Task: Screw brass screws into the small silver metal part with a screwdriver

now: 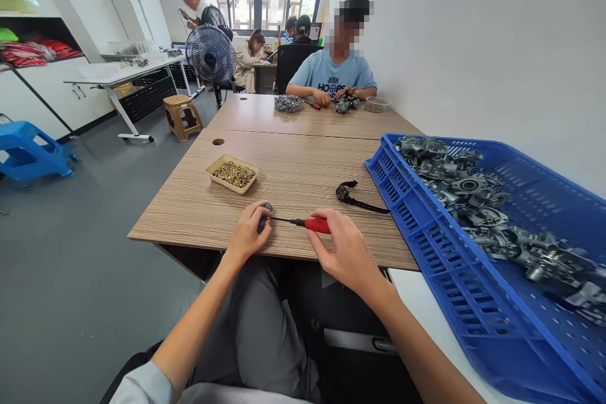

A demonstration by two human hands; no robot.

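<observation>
Mostly hidden in the pinching left hand [249,230], a small dark part [262,223] over the wood-grain table [303,167]; pointing at it, a red-handled screwdriver [316,225] gripped in the right hand [344,249], tip hard to make out; beyond, a tray [221,183] of tiny brass-coloured pieces [233,173]; rightward, a blue crate [428,237], cut off at right

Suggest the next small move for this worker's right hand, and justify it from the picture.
Probably a gentle turn of the red-handled screwdriver: the right hand holds its handle, its shaft reaches to the small dark part, and the left hand grips that part.
</observation>
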